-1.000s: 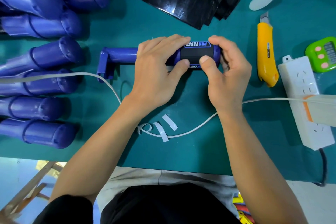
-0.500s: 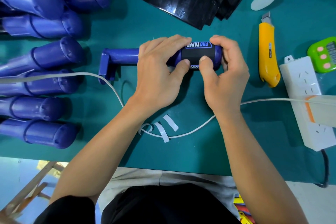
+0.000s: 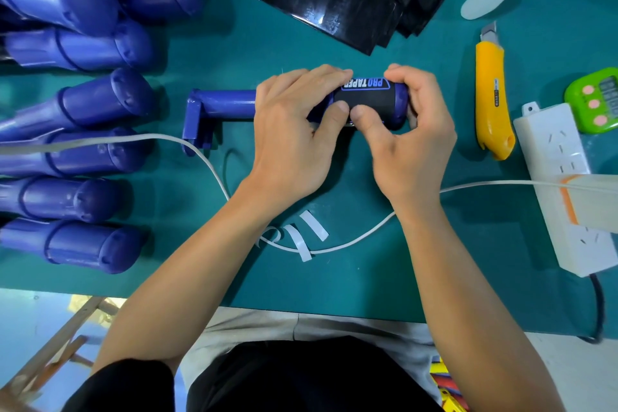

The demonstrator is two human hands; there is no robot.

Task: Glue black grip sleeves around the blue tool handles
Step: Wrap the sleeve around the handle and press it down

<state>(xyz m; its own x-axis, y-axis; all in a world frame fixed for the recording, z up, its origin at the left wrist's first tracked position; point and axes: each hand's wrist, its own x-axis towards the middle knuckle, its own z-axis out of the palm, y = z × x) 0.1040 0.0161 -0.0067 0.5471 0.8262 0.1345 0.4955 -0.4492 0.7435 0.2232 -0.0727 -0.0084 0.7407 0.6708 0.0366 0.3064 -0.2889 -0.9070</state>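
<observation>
Slid thumb of right hand (image 3: 411,144) leftward since earlier, now beside thumb of left hand (image 3: 294,137) on black printed rubber grip sleeve (image 3: 368,99). Pressing seam onto blue plastic tool handle (image 3: 230,104), lying crosswise on teal mat (image 3: 267,43). Gripping with both hands, fingers curled over far side. Next, probably: firm rubbing along seam.

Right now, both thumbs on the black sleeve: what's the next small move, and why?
Probably slide both thumbs apart along the near side of the black grip sleeve, pressing it flat. It already wraps the blue tool handle, PRO TAPER print up; the left hand and right hand grip it from either side, thumbs meeting on the near face, where the seam likely lies.
</observation>
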